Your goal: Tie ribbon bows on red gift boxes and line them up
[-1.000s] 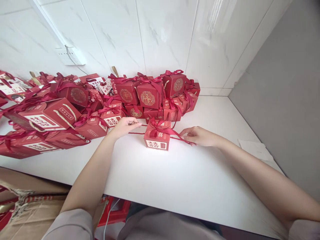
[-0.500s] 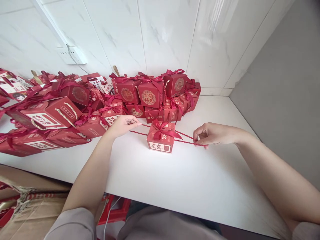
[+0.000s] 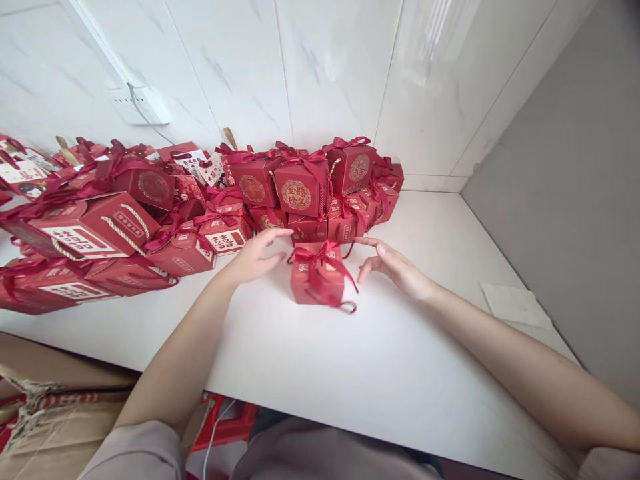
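A small red gift box (image 3: 301, 289) with a ribbon bow (image 3: 320, 259) on its lid stands on the white table in front of me. Its cord handle (image 3: 349, 307) hangs in a loop at the near right corner, a little blurred. To the left of the box is my left hand (image 3: 261, 256), fingers apart and nothing in them. My right hand (image 3: 393, 265) is at the right side, open too, its fingers stretched toward the box. Whether the fingertips touch the box or the cord behind it, I cannot tell.
Stacked red gift boxes (image 3: 300, 190) with ribbons line the tiled wall, and a larger heap (image 3: 100, 227) fills the left. A white paper (image 3: 515, 305) lies at the right. Below the table's edge are a cardboard box (image 3: 65, 427) and a red stool (image 3: 225, 423).
Both hands have let go of the cord handles, which were pulled out sideways. My right hand has come left toward the box. The box has turned, showing another side.
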`<state>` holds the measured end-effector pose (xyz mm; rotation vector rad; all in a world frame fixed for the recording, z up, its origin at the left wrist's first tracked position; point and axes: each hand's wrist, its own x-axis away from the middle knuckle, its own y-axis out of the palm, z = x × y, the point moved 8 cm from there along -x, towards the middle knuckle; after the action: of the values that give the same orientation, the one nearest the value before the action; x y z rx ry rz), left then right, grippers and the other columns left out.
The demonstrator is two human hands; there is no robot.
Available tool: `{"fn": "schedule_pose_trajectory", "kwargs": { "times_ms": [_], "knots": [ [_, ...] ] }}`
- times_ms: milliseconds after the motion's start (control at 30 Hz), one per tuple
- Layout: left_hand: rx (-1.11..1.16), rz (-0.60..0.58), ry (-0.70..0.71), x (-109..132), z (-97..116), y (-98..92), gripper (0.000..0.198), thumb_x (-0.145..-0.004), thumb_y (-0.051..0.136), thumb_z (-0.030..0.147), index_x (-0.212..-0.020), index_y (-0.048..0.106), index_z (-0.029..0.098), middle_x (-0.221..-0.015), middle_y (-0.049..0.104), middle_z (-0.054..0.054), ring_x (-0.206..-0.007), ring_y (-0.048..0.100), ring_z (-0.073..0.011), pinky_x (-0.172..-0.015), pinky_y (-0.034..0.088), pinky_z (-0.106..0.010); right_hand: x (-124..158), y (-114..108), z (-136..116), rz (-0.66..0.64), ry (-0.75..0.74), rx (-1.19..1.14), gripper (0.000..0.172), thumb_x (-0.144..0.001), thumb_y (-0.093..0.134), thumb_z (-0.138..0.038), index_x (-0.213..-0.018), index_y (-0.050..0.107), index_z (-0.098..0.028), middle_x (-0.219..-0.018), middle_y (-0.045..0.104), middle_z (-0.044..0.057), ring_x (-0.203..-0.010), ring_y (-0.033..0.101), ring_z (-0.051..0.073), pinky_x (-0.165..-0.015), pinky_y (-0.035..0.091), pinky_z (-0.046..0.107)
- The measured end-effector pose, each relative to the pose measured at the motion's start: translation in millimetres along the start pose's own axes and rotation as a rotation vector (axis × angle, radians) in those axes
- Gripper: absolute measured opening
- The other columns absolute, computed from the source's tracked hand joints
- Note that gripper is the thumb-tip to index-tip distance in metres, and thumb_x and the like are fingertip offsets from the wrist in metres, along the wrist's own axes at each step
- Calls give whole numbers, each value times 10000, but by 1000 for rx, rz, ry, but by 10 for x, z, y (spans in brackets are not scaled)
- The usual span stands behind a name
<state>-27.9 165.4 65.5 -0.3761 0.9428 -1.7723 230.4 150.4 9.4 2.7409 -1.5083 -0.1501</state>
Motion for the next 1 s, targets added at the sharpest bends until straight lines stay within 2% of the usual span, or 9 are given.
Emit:
{"fn": "schedule_pose_trajectory", "kwargs": {
  "times_ms": [100, 233, 367, 533, 633, 767, 833, 900, 1000],
  "knots": [
    [83, 155, -107, -7, -156, -142, 376, -928, 514, 403, -1247, 595, 220, -1307, 644, -87, -1237, 594, -244, -1113, 421, -461, -27, -126, 140, 85, 62, -95, 502, -986, 393, -599, -1290, 539, -227, -670, 677, 13, -701, 651, 218, -811, 485, 386],
    [187, 169, -135, 9, -106, -152, 458, -962, 435, 536, -1212, 613, 196, -1174, 695, -110, -1126, 653, -248, -1062, 455, -435, -90, -242, 338, 159, 124, -217, 466, -913, 541, -612, -1137, 611, -209, -690, 678, 19, -663, 619, 188, -750, 487, 342],
    [177, -19, -41, 59, 344, 25, 643, -939, 386, 643, -1403, 482, 208, -1369, 599, -139, -1290, 554, -295, -1098, 412, -449, -123, -251, 401, 155, 119, -241, 485, -880, 583, -633, -1099, 634, -204, -765, 707, 39, -690, 625, 180, -759, 492, 335],
    [-279, -202, -96, 164, 851, 290, 1131, -690, 672, 734, -1573, 203, 204, -1498, 475, -178, -1347, 476, -411, -1057, 424, -490, -115, -245, 404, 152, 119, -224, 468, -876, 604, -617, -1086, 648, -200, -767, 704, 33, -690, 621, 169, -749, 491, 320],
    [-352, -286, -56, 252, 1029, 381, 1140, -703, 684, 692, -1586, 140, 220, -1459, 521, -161, -1313, 521, -389, -1035, 450, -467, -115, -241, 399, 147, 121, -222, 455, -877, 611, -602, -1084, 650, -199, -777, 704, 35, -699, 625, 171, -754, 490, 321],
    [-334, -514, 143, 519, 1185, 503, 1057, -770, 709, 471, -1592, 82, 251, -1633, 270, -111, -1485, 311, -341, -1167, 359, -424, -110, -232, 388, 142, 127, -221, 433, -886, 611, -583, -1080, 650, -197, -782, 702, 37, -706, 626, 172, -758, 489, 324],
    [-362, -484, 163, 620, 1209, 453, 905, -852, 596, 273, -1590, 72, 291, -1668, 168, -60, -1530, 206, -306, -1217, 285, -441, -105, -228, 383, 141, 127, -218, 425, -887, 611, -581, -1071, 652, -200, -782, 700, 35, -704, 625, 173, -760, 489, 328],
    [-421, -341, 108, 646, 1212, 323, 828, -871, 446, 112, -1585, 85, 322, -1671, 161, -22, -1541, 166, -281, -1238, 228, -473, -102, -224, 376, 139, 122, -216, 421, -888, 609, -580, -1066, 653, -201, -783, 697, 34, -712, 625, 173, -764, 488, 328],
    [-474, -117, -4, 608, 1234, 116, 745, -905, 376, 118, -1584, 121, 287, -1645, 247, -39, -1519, 232, -284, -1232, 228, -477, -96, -219, 371, 135, 117, -212, 416, -898, 600, -574, -1067, 653, -198, -790, 697, 37, -729, 624, 169, -770, 485, 319]
  ]
}}
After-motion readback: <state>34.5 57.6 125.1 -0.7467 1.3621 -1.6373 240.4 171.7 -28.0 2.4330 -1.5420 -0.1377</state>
